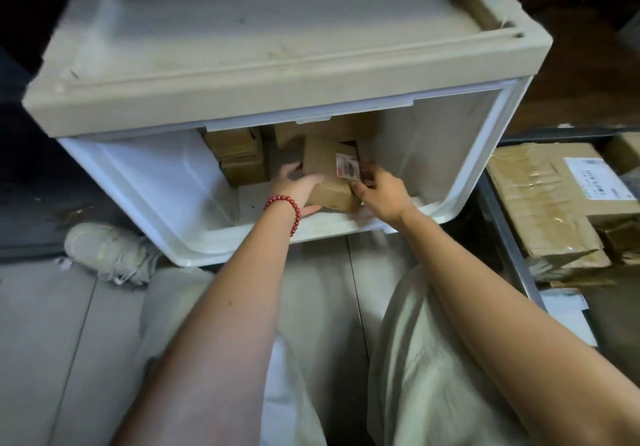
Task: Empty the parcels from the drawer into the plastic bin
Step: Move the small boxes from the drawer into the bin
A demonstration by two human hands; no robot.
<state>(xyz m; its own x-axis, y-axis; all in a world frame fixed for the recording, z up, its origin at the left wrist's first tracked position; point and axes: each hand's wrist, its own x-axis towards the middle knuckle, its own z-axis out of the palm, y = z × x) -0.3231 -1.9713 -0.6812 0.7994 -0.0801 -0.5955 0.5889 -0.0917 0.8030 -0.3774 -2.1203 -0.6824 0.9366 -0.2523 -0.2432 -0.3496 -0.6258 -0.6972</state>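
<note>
A white plastic drawer (145, 203) stands pulled out of a beige cabinet (207, 47). Inside it, a small brown cardboard parcel (327, 168) with a white and red label sits toward the front. My left hand (298, 187), with a red bead bracelet on the wrist, grips the parcel's left side. My right hand (379, 191) holds its right side by the label. Further back in the drawer lie more brown parcels (239, 154), partly hidden under the cabinet top.
To the right, a metal-edged shelf (509, 237) holds larger taped cardboard boxes (550, 203). A pale shoe (107, 248) rests on the tiled floor at the left. My knees in light trousers fill the foreground. No plastic bin shows.
</note>
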